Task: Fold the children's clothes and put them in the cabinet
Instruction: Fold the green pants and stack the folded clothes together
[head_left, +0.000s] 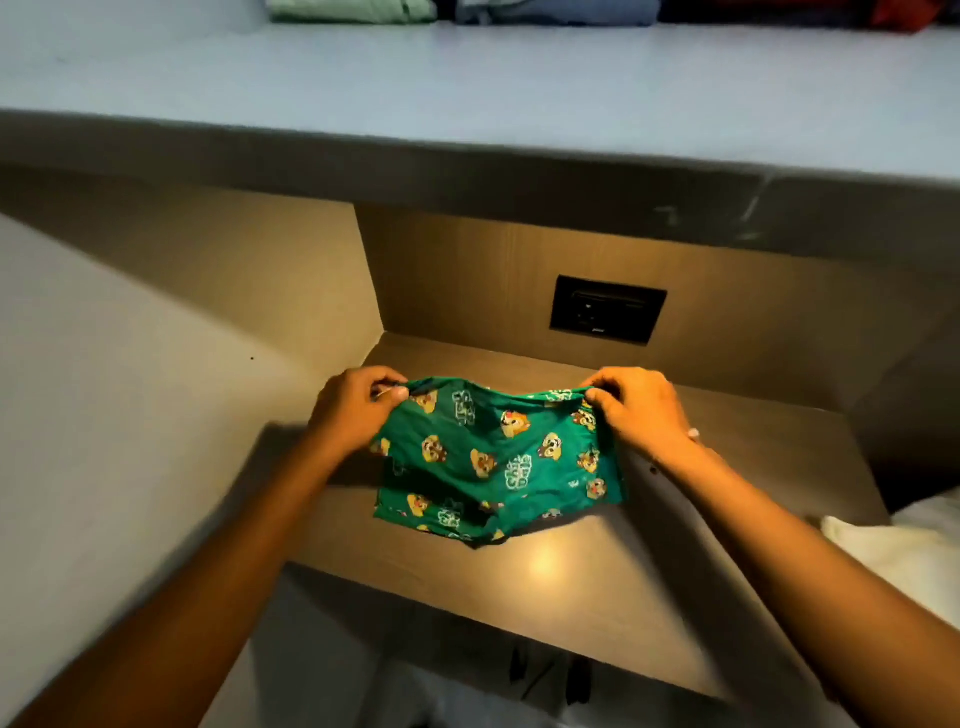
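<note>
Head view: both arms reach forward over the wooden shelf. Left hand pinches the top-left corner of the green printed shorts, right hand pinches the top-right corner, fingers curled. Top edge is stretched between them; the lower hem rests on the shelf, below the black outlet.

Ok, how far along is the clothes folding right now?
Done: a pale green folded piece and a blue one sit on the upper shelf. In hand: the left hand and right hand pinch the top corners of the green printed garment, spread over the wooden counter, unfolded. Left: fold and store it; possibly the white fabric at right too.
</note>
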